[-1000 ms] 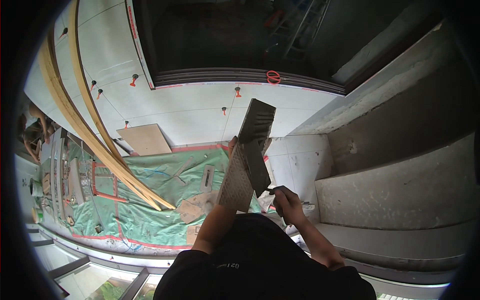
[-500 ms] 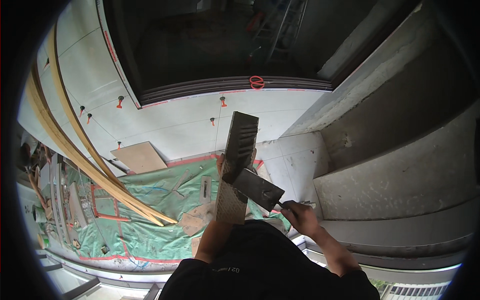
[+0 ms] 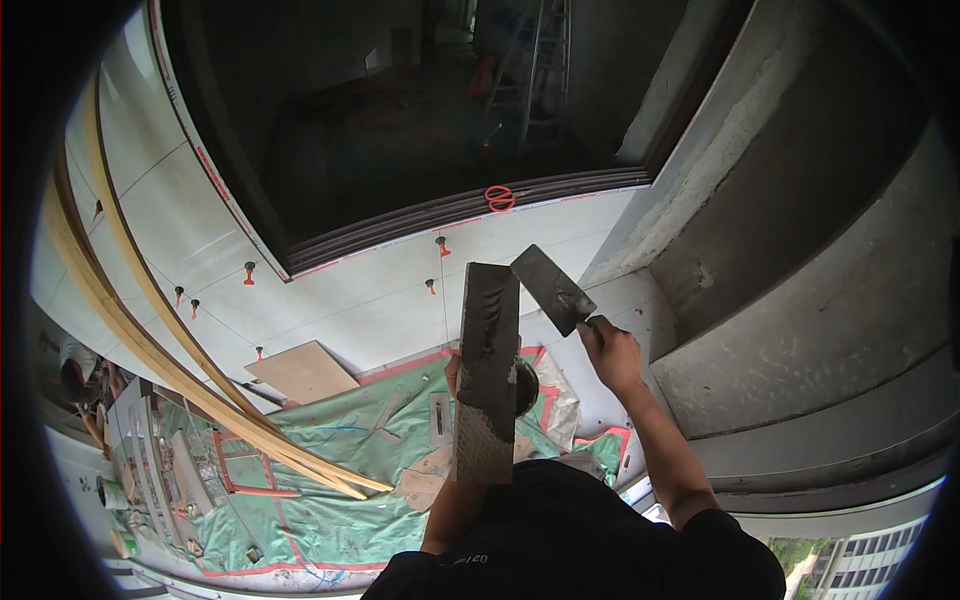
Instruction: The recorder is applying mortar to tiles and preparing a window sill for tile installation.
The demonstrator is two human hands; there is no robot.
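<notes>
My left hand [image 3: 452,374] is closed around a long narrow tile [image 3: 484,450] from behind; only a few fingers show at its left edge. The tile stands lengthwise in front of my chest, its textured back facing me. Dark grey mortar [image 3: 488,340] covers its upper part with ridges near the top, while the lower part is bare. In my right hand [image 3: 613,360] is the handle of a flat rectangular trowel [image 3: 552,288]. The trowel's blade, smeared with mortar, is raised at the right of the tile's upper end.
Behind the tile is a dark round bucket [image 3: 527,388]. A green sheet [image 3: 350,520] covers the floor, with a notched trowel [image 3: 440,418] on it. Long wooden strips [image 3: 230,420] slant at left. Red-handled pliers [image 3: 499,198] lie on the window sill. Another person [image 3: 80,375] is at far left.
The trowel has come off the tile's middle and moved up and right. Mortar now spreads further over the tile's face. The tile has turned more upright, and the view has shifted.
</notes>
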